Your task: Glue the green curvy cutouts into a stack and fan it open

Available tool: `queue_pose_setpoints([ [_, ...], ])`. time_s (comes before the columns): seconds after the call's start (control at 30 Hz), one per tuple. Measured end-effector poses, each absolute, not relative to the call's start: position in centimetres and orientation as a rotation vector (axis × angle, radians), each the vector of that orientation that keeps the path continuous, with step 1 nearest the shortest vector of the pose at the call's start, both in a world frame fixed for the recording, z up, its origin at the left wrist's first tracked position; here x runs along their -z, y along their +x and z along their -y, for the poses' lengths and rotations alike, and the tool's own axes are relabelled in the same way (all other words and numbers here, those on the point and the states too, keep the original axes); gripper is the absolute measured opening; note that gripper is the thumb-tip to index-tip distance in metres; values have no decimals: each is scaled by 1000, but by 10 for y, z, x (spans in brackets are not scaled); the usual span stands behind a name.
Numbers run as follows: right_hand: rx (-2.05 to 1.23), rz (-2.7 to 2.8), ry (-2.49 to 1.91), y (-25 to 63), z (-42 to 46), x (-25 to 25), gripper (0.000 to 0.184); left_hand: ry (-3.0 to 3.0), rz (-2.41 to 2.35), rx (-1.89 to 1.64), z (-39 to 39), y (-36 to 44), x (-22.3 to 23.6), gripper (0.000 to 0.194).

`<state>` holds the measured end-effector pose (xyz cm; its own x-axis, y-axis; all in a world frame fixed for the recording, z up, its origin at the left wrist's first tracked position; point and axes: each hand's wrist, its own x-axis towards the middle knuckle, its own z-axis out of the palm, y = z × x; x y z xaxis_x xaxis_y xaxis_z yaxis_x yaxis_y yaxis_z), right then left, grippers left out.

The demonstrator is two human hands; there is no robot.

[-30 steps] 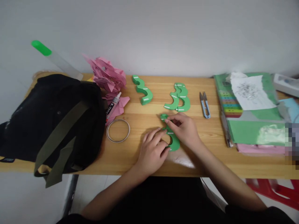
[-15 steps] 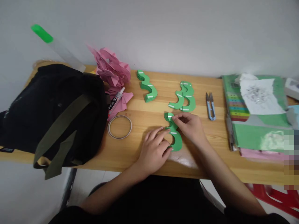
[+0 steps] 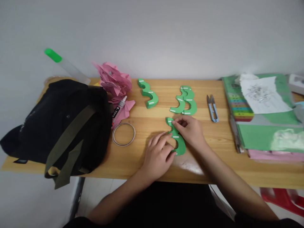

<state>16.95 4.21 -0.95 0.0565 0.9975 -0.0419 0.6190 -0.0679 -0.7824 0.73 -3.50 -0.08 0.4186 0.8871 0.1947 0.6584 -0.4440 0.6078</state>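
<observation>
A wavy, 3-shaped green paper cutout (image 3: 181, 146) with short white strips lies in front of me, with more layers showing beneath its upper end. My left hand (image 3: 158, 155) rests at its left side, fingers spread, fingertips and thumb touching its edge. At the upper right edge, my right hand (image 3: 190, 129) is closed in a pinch on the cutout. Behind the hands are overlapping green cutouts (image 3: 190, 104) of the same shape. Farther left stands a thicker stack of green cutouts (image 3: 152, 98), also with white strips on top.
Blue-handled thread snips (image 3: 213, 110) lie on the wooden table (image 3: 218, 171). To the left are a tape ring (image 3: 114, 136), a glue tube (image 3: 118, 111), crumpled pink paper (image 3: 114, 79) and a black bag (image 3: 78, 104). Green folders (image 3: 268, 136) bearing a white sheet (image 3: 266, 95) lie right.
The camera view has shifted slightly. Both hands stay at the same green cutout, with the right hand's pinch still at its upper edge. The other things on the table lie as before.
</observation>
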Motion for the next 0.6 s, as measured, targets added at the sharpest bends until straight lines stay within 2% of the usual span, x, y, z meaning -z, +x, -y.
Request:
queue_pose_setpoints([
  [0.27, -848, 1555, -1740, 167, -42, 12, 17, 2165, -1260, -785, 37, 7, 7, 6],
  [0.6, -725, 1559, -1772, 162, -40, 10, 16, 2169, -1247, -802, 37, 8, 11, 6],
])
